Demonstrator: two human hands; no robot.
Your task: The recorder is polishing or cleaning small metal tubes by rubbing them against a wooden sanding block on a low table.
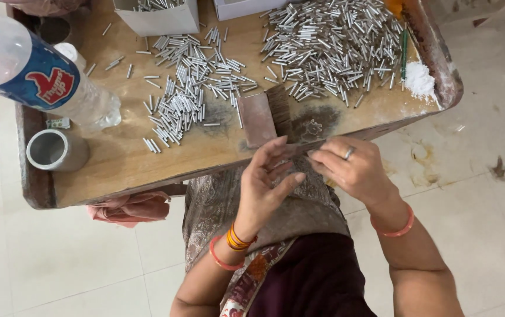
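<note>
Both hands meet at the near edge of a low wooden table [117, 164]. My left hand [267, 185] is raised with fingers curled and apart, its palm turned toward my right hand. My right hand [352, 170], with a ring on one finger, pinches something thin at its fingertips; the item is too small to make out. Just beyond the fingers lies a flat reddish block [257, 119] with a dark ribbed piece [280, 108] beside it. Two spreads of small silver metal tubes cover the table: one in the middle [188, 94], a bigger heap at the right [328, 44].
A clear plastic bottle [35, 73] with a blue label lies at the table's left, a metal cup [53, 151] below it. White cardboard boxes [158, 17] stand at the far edge. White powder [419, 79] sits at the right corner. A pink cloth [129, 208] hangs under the table.
</note>
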